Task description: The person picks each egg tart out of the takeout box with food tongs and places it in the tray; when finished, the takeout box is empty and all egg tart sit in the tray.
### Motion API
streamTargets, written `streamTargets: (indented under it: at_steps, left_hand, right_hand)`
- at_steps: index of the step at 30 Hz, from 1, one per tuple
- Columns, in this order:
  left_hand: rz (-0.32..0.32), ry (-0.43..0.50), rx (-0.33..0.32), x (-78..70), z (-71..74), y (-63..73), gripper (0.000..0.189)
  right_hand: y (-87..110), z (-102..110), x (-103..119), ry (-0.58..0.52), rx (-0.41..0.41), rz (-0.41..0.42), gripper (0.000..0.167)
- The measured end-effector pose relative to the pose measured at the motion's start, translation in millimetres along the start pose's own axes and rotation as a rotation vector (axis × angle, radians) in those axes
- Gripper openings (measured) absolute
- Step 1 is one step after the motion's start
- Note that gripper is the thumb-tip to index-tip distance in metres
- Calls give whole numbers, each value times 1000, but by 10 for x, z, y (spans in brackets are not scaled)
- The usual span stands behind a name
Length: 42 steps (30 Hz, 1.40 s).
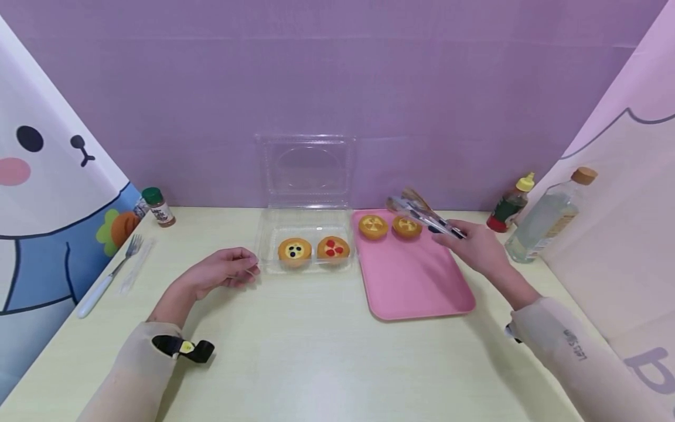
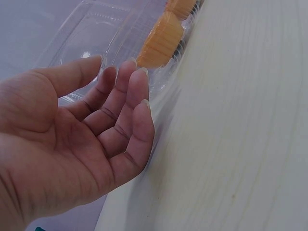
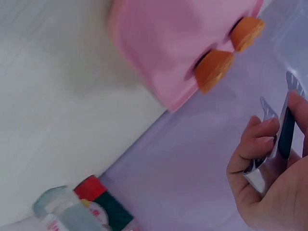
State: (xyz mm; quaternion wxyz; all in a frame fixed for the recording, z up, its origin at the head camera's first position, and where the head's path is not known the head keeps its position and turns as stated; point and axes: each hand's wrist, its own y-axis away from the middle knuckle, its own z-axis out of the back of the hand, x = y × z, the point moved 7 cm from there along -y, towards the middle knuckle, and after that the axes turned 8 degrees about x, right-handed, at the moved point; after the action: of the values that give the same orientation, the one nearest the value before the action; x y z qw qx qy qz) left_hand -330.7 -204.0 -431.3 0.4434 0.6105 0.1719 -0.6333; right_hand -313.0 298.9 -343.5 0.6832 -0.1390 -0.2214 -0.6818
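Note:
My right hand (image 1: 477,249) grips metal tongs (image 1: 422,214) with dark grip pieces, held over the far right of the pink tray (image 1: 416,287). Two plain golden tarts (image 1: 373,227) sit at the tray's back edge, the right one partly covered by the tongs. In the right wrist view the tong arms (image 3: 288,122) stand apart with nothing between their tips. A clear plastic box (image 1: 308,220), lid raised, holds one tart with dark berries (image 1: 295,251) and one with red pieces (image 1: 333,249). My left hand (image 1: 224,272), fingers loosely bent, has its fingertips right at the box's left edge.
A green-capped spice jar (image 1: 159,207), a fork (image 1: 111,276) and a thin wrapped item (image 1: 137,265) lie at the left. On the right stand a yellow-topped sauce bottle (image 1: 511,203) and a corked glass bottle (image 1: 549,217). A purple backdrop (image 1: 306,76) rises behind the table.

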Motion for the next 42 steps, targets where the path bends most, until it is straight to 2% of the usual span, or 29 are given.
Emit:
streamTargets:
  at_steps: [8,16,23,32,42]
  left_hand:
    - [3,-3,3,-17,-13,10,39]
    - [14,-5,-5,-15,-12,4,44]
    - [17,-5,-11,-14,-9,-4,43]
    - [12,0,-12,5,2,1,42]
    - [19,-9,-12,-13,-12,5,43]
  right_hand:
    - [54,-166,368,36,25,105,77]
    - [35,-424,711,71,65,173,72]
    - [16,-619,1040,110,95,284,66]
    - [-69,-810,1370,172,120,315,60]
    - [-163,-967,1501,200,151,342,60]
